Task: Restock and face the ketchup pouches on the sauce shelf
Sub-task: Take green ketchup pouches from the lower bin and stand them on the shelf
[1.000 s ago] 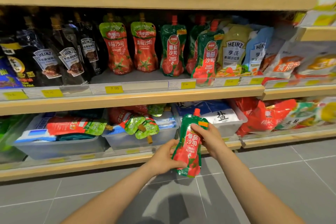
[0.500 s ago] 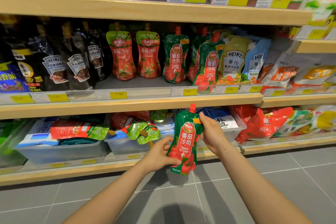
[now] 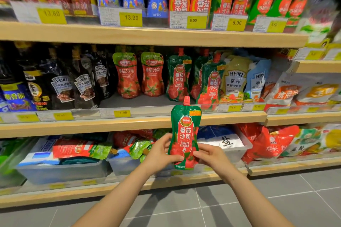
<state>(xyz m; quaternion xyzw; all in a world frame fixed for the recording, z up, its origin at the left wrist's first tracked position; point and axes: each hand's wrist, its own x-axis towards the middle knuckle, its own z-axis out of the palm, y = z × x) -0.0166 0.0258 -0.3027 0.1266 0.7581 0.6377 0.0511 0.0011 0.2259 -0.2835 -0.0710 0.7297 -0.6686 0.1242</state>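
Ketchup pouch before sauce shelf

Four green ketchup pouches show, two red-and-green ketchup pouches stand upright, and two hands.

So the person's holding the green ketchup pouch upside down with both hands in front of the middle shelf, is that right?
Not quite. The head view shows the green ketchup pouch upright, its red cap on top and the label reading the right way up. The left hand and right hand do both hold it in front of the middle shelf.
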